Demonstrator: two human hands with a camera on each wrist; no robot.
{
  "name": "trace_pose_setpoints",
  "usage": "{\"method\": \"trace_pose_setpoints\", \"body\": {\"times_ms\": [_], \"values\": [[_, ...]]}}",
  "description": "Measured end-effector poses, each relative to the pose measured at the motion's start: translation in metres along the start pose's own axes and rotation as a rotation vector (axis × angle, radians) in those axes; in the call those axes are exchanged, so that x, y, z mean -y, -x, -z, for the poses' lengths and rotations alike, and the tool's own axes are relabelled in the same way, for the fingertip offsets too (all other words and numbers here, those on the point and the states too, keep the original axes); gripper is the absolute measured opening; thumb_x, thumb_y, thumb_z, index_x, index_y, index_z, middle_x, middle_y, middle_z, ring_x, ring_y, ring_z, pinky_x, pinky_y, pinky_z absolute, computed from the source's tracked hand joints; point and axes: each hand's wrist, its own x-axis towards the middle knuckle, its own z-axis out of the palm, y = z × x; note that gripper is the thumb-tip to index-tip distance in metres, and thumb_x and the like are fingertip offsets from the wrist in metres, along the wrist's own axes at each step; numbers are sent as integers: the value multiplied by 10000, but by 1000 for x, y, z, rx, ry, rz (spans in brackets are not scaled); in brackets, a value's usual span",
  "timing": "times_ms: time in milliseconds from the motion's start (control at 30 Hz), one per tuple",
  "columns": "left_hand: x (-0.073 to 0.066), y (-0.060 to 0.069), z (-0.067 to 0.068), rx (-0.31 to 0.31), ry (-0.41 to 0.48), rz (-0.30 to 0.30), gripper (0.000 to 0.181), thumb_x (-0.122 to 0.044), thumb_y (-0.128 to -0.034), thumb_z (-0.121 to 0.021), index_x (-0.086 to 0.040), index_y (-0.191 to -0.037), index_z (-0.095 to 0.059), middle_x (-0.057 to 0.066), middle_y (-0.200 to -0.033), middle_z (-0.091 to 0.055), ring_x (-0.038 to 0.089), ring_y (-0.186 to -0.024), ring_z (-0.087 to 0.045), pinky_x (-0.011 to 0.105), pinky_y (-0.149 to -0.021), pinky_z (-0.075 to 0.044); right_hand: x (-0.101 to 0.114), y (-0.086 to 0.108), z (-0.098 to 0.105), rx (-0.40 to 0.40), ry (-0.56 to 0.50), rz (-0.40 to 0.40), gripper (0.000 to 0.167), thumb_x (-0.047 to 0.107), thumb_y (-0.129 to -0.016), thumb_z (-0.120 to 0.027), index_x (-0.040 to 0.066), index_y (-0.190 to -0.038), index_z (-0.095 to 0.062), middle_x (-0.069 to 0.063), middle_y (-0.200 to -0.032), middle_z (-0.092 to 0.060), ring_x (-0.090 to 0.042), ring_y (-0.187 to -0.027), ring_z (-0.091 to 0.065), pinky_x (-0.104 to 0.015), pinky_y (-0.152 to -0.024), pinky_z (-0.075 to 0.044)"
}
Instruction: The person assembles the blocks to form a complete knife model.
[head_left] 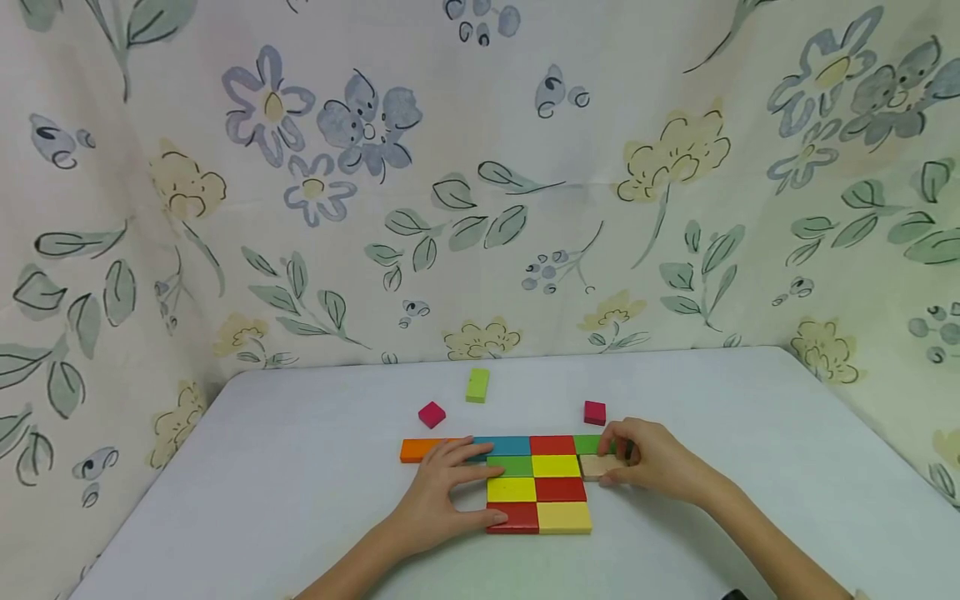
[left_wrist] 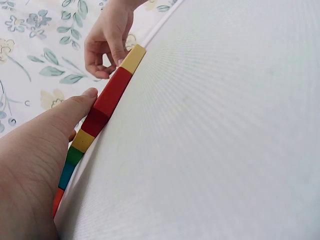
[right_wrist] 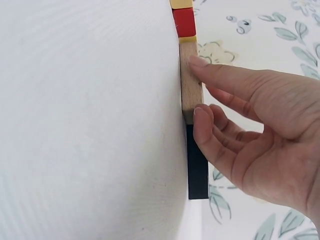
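my right hand (head_left: 660, 462) is partly closed, thumb and fingertip pinching the wooden block (head_left: 596, 468), which sits just beside the yellow block (head_left: 556, 466) at the right of the flat patchwork; whether those two touch, i can't tell. my left hand (head_left: 438, 500) is spread wide along the left side, thumb on the red block (head_left: 521, 521) at the near corner, gripping nothing.

if i shove the wooden block too hard, i think it would nudge the yellow block and open seams. if my left thumb leans unevenly, the red block could skew its row. my curled fingers might also knock the black block (right_wrist: 198, 165) out of line, being so close.

that black block shows well from my right wrist, while my fingers mostly hide it from above. only the head view shows the loose lime block (head_left: 477, 386) farther off on the table (head_left: 315, 500).
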Motion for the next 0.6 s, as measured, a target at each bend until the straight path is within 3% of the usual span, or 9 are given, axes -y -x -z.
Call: {"method": "trace_pose_setpoints", "body": {"times_ms": [600], "values": [[2, 0, 0, 9, -1, 9, 543, -559, -871, -814, -342, -1361, -726, -63, -1536, -578, 306, -1492, -397, 770, -1169, -265, -1, -1, 0, 7, -44, 8, 298, 176, -832, -910, 94, -1014, -688, 4, -835, -560, -81, -657, -516, -197, -586, -494]]}}
